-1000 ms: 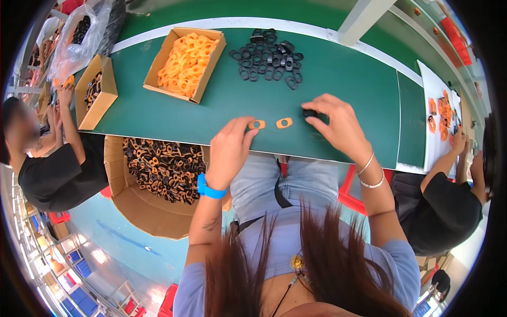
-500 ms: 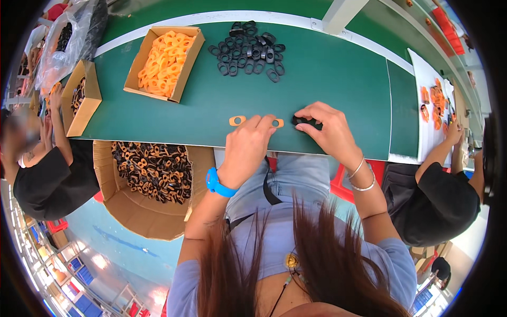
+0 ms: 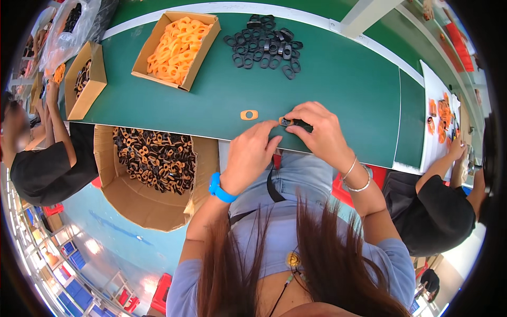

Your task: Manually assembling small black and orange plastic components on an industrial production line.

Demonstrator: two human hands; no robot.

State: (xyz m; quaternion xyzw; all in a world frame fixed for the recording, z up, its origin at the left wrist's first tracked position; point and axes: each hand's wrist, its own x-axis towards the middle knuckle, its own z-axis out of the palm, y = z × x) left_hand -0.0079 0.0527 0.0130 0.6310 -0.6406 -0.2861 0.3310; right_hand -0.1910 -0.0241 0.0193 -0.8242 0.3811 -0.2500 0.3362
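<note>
My right hand point(image 3: 320, 129) pinches a black oval ring piece point(image 3: 303, 126) close above the green table near its front edge. One end of the black piece overlaps a flat orange ring piece point(image 3: 282, 121). The index fingertip of my left hand point(image 3: 251, 154) touches the orange piece's left end; the left thumb stands apart from the fingers. A second orange ring piece point(image 3: 249, 114) lies alone on the table, just beyond my left hand. My fingers hide part of the black piece, and it covers part of the orange one.
A carton of orange pieces point(image 3: 204, 73) stands back left, beside a pile of black pieces point(image 3: 264, 47). Below the table edge, a large cardboard bin point(image 3: 132, 208) holds many black-and-orange pieces. Co-workers sit left and right; a white sheet point(image 3: 430, 84) bears orange parts.
My right hand has brought the black piece left onto the orange piece. My left hand has drawn back slightly, its thumb now apart from the index finger. The whole view has shifted a little.
</note>
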